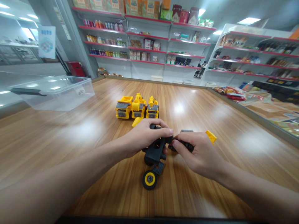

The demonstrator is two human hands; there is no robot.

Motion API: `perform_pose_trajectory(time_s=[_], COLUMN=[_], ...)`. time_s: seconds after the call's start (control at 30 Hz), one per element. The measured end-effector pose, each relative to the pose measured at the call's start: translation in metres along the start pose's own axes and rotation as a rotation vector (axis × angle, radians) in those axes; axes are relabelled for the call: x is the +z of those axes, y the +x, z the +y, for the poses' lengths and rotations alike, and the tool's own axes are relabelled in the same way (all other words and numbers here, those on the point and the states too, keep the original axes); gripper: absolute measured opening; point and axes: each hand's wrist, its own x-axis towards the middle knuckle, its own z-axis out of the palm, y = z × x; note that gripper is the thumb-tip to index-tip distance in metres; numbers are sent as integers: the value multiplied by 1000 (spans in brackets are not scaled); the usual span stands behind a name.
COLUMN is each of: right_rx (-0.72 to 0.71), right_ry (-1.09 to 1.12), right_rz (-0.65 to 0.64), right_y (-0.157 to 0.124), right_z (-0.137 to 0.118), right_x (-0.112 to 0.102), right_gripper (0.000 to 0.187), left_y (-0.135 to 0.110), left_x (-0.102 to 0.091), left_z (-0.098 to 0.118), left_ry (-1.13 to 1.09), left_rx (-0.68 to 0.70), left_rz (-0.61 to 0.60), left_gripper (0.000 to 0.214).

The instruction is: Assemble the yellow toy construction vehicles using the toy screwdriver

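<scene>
Wrapped round a black toy truck chassis (154, 154), my left hand (147, 133) keeps it tilted above the table. My right hand (198, 152) pinches at the chassis's right end; what sits between its fingertips is too hidden to name. A dark part (187, 145) shows beneath those fingers. Below the chassis lies a loose wheel (149, 179) with a yellow rim, beside a dark grey ribbed piece (158, 168). One yellow part (137, 122) peeks out behind my left hand, another yellow part (211, 137) lies past my right, and a grey piece (187, 130) is partly covered.
Three yellow toy trucks, a dump truck (123, 107), a middle truck (138, 107) and a right truck (152, 108), stand in a row farther back on the wooden table (93, 161). A clear plastic bin (63, 96) is at the left. Stocked shelves (147, 39) line the back.
</scene>
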Motion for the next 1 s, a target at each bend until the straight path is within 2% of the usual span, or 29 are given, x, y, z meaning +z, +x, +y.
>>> perform_pose_trajectory(time_s=[0.3, 0.53, 0.67, 1.0], right_rx=[-32, -59, -83, -40], right_ry=[-18, -16, -25, -50], right_rz=[-41, -1, 3, -52], right_y=[0, 1, 1, 3], right_z=[-2, -2, -3, -4], right_x=[-2, -4, -5, -5], right_gripper=[28, 29, 29, 28], left_y=[-1, 1, 1, 1], left_x=[-3, -3, -3, -3], left_z=[1, -3, -5, -5], left_ry=[202, 7, -70, 52], left_rx=[-8, -44, -114, -34], left_rz=[13, -53, -56, -25], left_gripper=[23, 20, 21, 22])
